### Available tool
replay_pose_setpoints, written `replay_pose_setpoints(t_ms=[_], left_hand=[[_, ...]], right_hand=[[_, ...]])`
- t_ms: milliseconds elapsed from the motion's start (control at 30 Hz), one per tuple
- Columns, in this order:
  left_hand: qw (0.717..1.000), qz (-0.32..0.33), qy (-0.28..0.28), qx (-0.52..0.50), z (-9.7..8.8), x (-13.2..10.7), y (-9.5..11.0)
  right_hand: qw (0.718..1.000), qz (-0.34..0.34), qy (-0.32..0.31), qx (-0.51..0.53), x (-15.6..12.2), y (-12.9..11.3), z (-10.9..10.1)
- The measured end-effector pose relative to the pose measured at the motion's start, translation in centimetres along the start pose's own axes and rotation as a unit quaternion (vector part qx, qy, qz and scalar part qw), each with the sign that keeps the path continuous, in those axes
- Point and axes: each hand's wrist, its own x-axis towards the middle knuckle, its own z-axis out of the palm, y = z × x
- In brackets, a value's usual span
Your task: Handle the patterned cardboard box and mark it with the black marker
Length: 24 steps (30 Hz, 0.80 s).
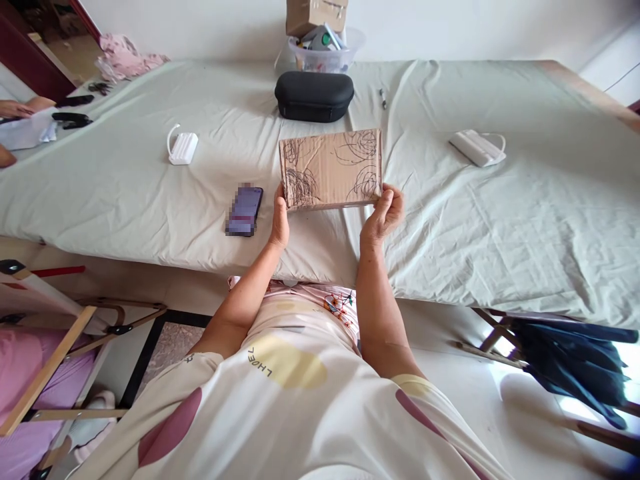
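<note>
A brown cardboard box (333,167) with dark pen scribbles near its corners is held between my two hands, its scribbled face toward me. My left hand (281,217) grips the lower left corner, thumb along the near side. At the lower right corner, my right hand (384,212) has the thumb in front and the other fingers curled. The fingertips behind the box are hidden. Left of my left hand lies a smartphone (247,210) with its screen lit and partly blurred. Beyond the box sits a closed black zip case (314,97).
The table has a pale green cloth (150,220). White strapped devices lie at left (183,148) and right (477,148). Behind the case stands a clear plastic tub (353,50) of items, beside a small dark pen-like object (383,99). Another person's hand (17,109) shows far left.
</note>
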Motion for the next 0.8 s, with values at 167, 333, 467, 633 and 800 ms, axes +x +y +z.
replay_pose_setpoints(t_ms=[167,333,467,633,800], left_hand=[[1.0,0.014,-0.001,-0.002,-0.5,-0.1,0.8],[0.998,0.049,0.028,0.036,-0.6,-0.3,1.6],[0.99,0.087,0.057,0.096,-0.5,-0.4,1.5],[0.979,0.091,0.086,0.159,-0.1,-0.7,1.5],[0.969,0.099,0.125,0.187,0.4,-1.2,2.5]], right_hand=[[1.0,-0.004,-0.015,0.012,-0.1,-0.6,0.1],[0.999,-0.023,-0.037,-0.011,-0.4,-0.8,0.9],[0.999,-0.007,-0.053,-0.003,-0.7,-1.2,1.2],[0.998,-0.019,-0.042,-0.035,-1.2,-1.9,1.2],[0.993,-0.076,0.003,-0.09,-2.1,-3.1,1.3]])
